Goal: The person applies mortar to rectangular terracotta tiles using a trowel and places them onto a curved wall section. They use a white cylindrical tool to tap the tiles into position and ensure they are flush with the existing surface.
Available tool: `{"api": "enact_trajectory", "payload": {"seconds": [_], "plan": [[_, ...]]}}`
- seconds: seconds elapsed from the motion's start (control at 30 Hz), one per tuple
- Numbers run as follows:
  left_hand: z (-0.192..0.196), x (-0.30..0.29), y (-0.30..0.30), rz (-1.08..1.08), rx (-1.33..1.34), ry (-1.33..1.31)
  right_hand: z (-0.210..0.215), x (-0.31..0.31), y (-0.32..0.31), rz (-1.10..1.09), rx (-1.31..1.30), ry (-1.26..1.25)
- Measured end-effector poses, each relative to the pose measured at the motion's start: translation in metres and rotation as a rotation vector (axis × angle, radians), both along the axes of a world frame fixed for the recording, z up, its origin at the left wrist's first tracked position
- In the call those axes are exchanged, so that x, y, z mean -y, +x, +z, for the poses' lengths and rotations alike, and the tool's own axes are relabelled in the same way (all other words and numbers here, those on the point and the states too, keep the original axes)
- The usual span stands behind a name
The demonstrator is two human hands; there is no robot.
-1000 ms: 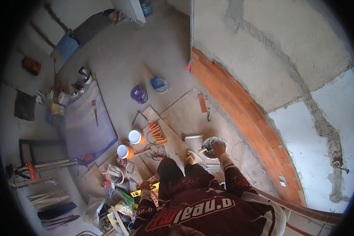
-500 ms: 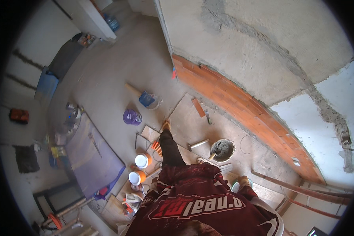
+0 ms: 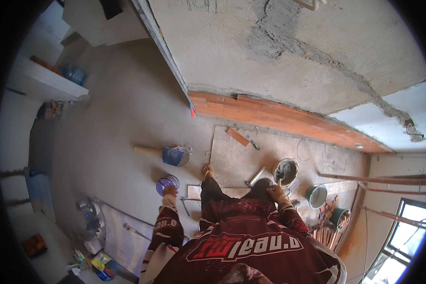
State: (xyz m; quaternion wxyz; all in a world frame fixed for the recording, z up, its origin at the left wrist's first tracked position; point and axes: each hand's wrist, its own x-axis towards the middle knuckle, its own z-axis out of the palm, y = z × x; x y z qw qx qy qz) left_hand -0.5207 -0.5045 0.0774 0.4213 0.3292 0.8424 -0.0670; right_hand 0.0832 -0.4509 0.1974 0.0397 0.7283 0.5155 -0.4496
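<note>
My left hand [image 3: 169, 190] reaches out at the left, overlapping the near edge of a purple bucket [image 3: 163, 184]. From above I cannot tell whether it touches the bucket, and its fingers are too small to make out. Over by the right knee is my right hand [image 3: 275, 191], just below a light wooden handle [image 3: 279, 181]. That handle sticks out of a round tub of grey mortar [image 3: 286, 169]. Whether my fingers close around the handle is unclear. A pale cylindrical bar [image 3: 256, 176] lies left of the tub.
A blue container with whitish contents [image 3: 176, 156] lies ahead of the purple bucket. An orange tile [image 3: 237, 136] and a scraper [image 3: 253, 142] lie near the brick-tiled wall base [image 3: 270, 111]. Green buckets [image 3: 316, 196] and reddish pipes [image 3: 378, 178] are at right; a purple-grey sheet [image 3: 123, 236] lies left.
The view has swung round to the left and the body has turned. My left arm now extends toward the purple bucket. My right hand has come forward beside the mortar tub.
</note>
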Motion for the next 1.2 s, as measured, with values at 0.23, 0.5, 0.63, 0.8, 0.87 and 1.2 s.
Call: {"api": "enact_trajectory", "payload": {"seconds": [0.23,0.5,0.63,0.8,0.87,1.2], "plan": [[0.007,-0.042,-0.13,0.6,0.137,0.076,0.055,-0.013,-0.066,-0.251,-0.037,0.029],[0.123,-0.087,-0.006,0.111,0.046,0.03,0.024,0.026,-0.035,-0.277,0.13,-0.208],[0.122,-0.062,-0.004,-0.329,0.119,0.028,0.024,-0.006,-0.019,-0.274,0.064,-0.165],[0.227,-0.074,0.059,-0.203,0.261,0.141,0.021,-0.03,0.005,-0.243,-0.11,0.049],[0.247,-0.067,0.062,-0.649,0.22,0.09,0.057,-0.053,0.003,-0.132,-0.142,0.042],[0.316,-0.089,0.08,-0.922,0.432,-0.231,0.144,-0.038,-0.027,0.271,-0.038,-0.252]]}}
